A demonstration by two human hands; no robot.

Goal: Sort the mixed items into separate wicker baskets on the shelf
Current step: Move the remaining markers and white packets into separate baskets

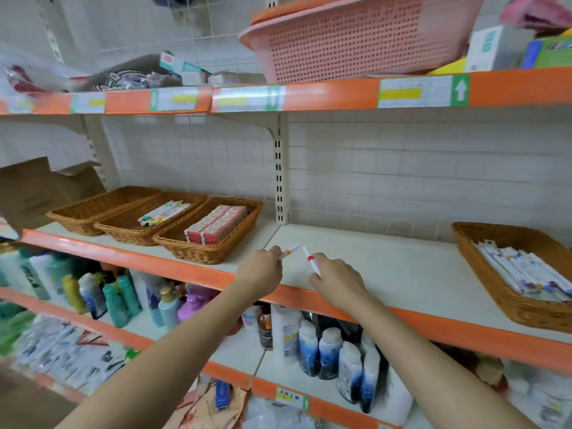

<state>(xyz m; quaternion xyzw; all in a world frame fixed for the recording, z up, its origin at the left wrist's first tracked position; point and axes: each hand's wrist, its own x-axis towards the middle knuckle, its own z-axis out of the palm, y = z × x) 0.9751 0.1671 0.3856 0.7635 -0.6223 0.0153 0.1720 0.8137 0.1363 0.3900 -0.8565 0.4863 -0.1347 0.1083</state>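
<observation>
Pinching one slim marker each, left hand (263, 267) orange-banded marker (290, 249), right hand (337, 278) red-banded marker (310, 261): light, rigid, slippery; mid-barrel hold looks safest.

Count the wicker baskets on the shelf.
4. Three sit side by side at the left: an empty one, one with markers, one with red boxes. The fourth, holding markers, sits at the far right, partly cropped.
</observation>
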